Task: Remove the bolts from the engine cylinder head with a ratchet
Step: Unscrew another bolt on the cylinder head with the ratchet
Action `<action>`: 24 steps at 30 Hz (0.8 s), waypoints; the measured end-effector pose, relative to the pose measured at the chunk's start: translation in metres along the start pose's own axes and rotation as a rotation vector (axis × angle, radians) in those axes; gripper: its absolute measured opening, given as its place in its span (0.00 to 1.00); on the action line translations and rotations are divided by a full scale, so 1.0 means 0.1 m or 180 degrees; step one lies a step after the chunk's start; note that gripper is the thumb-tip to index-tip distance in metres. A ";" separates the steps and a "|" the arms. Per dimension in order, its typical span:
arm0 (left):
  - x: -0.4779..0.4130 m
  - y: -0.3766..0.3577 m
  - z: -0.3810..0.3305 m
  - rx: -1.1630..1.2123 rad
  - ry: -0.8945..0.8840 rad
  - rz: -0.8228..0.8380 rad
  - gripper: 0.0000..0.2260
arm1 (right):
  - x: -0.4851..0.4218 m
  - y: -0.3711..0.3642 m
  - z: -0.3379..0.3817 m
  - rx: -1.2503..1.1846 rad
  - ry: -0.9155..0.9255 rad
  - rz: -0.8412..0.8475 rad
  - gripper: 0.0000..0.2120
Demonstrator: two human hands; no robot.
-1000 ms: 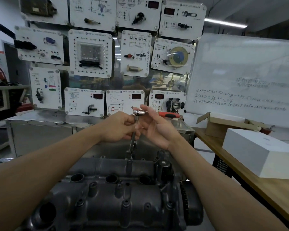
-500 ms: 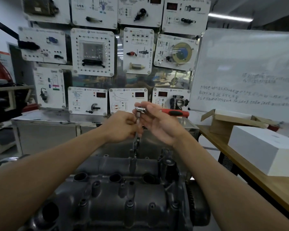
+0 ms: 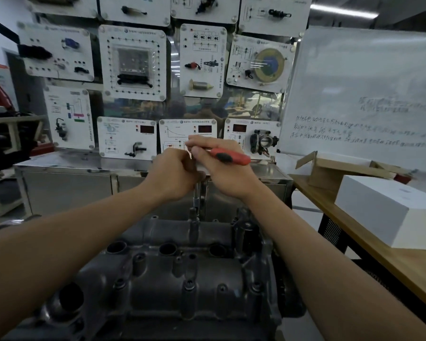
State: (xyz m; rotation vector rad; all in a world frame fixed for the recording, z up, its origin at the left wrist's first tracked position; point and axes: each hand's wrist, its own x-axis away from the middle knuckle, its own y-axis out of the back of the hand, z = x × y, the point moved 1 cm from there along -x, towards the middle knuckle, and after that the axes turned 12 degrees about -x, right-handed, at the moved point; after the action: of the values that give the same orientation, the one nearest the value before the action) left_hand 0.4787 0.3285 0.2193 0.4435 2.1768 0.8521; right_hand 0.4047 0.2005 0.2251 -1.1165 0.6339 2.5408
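Both hands on the ratchet above the cylinder head

My arms reach forward side by side, and my hands meet over the far edge of the dark grey cast-metal engine cylinder head (image 3: 182, 286). My left hand (image 3: 175, 173) is curled round the top of the thin steel extension bar (image 3: 195, 200), which stands upright with its lower end down on the head's far side. My right hand (image 3: 223, 168), touching the left, grips the red-and-black-handled ratchet (image 3: 229, 156), handle pointing right. A white box (image 3: 389, 212) sits on the wooden table (image 3: 379, 252) at right
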 end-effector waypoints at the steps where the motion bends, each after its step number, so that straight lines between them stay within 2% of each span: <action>1: 0.01 0.01 0.00 0.0157 0.0113 0.0106 0.09 | -0.01 0.02 -0.02 -0.0342 -0.0275 -0.0072 0.11; 4: 0.02 -0.02 -0.04 0.0684 0.0185 0.0781 0.06 | 0.01 0.10 -0.11 -0.2184 -0.1221 -0.0004 0.11; 6: 0.03 -0.04 -0.06 0.0813 0.0094 0.1168 0.08 | 0.05 0.15 -0.16 -0.3332 -0.1680 -0.0039 0.11; 7: 0.03 -0.03 -0.06 0.0853 0.0046 0.1305 0.08 | 0.07 0.17 -0.19 -0.3704 -0.1824 -0.0122 0.11; 9: 0.01 0.00 -0.04 0.0927 -0.0005 0.1475 0.09 | 0.08 0.18 -0.21 -0.3976 -0.1957 -0.0268 0.12; 11: -0.01 0.01 -0.02 0.0868 -0.0001 0.1404 0.09 | 0.06 0.17 -0.22 -0.3793 -0.1902 -0.0331 0.11; 13: -0.02 -0.01 -0.01 0.0650 0.0035 0.1086 0.10 | 0.04 0.13 -0.17 -0.3185 -0.1681 -0.0349 0.12; 15: -0.03 -0.03 -0.01 0.0148 -0.0056 0.0679 0.10 | 0.04 0.10 -0.10 -0.1662 -0.1208 -0.0485 0.12; 17: -0.02 -0.01 -0.02 -0.0255 -0.0096 0.0451 0.11 | 0.05 0.05 -0.01 0.0110 -0.0269 -0.0401 0.11; 19: -0.01 0.01 -0.03 -0.0244 -0.0041 0.0408 0.10 | 0.04 -0.02 0.09 0.1018 0.0359 -0.0094 0.11; 21: 0.00 0.01 -0.01 -0.0128 0.0016 0.0384 0.09 | 0.02 -0.06 0.12 0.1116 0.0344 -0.0097 0.12; 22: 0.00 0.01 0.00 -0.0028 0.0035 0.0421 0.09 | 0.01 -0.04 0.10 0.0857 0.0152 -0.0181 0.12; 24: 0.00 0.00 0.01 0.0410 0.0059 0.0654 0.08 | 0.01 0.04 0.02 -0.0496 -0.0569 -0.0371 0.11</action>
State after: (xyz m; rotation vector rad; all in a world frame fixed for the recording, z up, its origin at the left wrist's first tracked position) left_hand 0.4799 0.3292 0.2189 0.7365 2.2383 0.8298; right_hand 0.4013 0.1978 0.2270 -0.9293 0.3213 2.5861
